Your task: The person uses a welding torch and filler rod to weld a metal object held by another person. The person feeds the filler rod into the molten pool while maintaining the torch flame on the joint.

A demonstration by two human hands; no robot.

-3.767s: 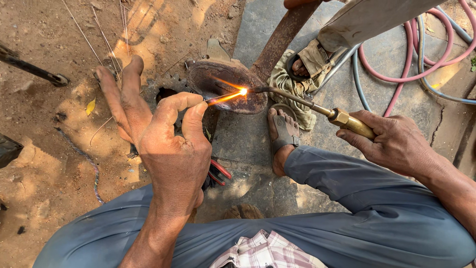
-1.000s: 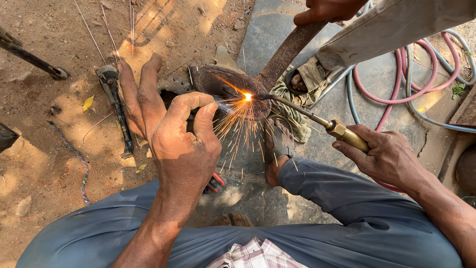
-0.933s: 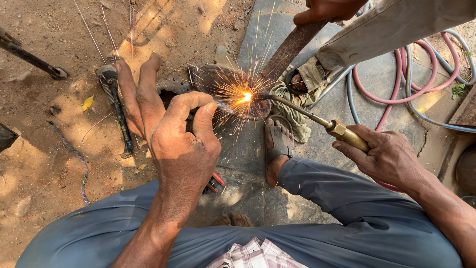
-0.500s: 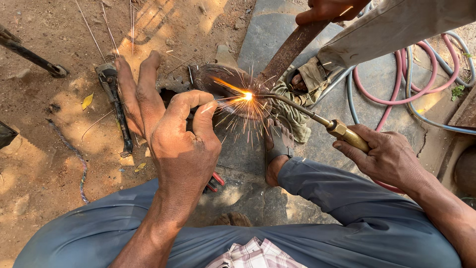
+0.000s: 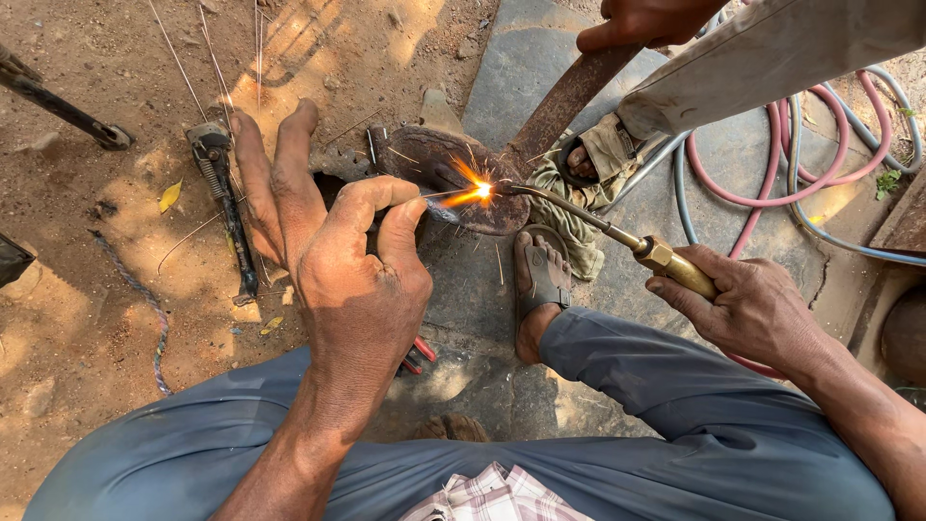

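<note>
Over the rusty metal blade (image 5: pixel 453 178), the left hand (image 5: pixel 352 280) pinches a thin filler rod (image 5: pixel 439 194) into the flame while the right hand (image 5: pixel 752 309) grips the brass torch (image 5: pixel 666 262), steadying heat on one spot.

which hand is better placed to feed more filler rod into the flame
Left. The left hand pinches the thin filler rod with its tip at the flame. The right hand grips the torch.
</note>
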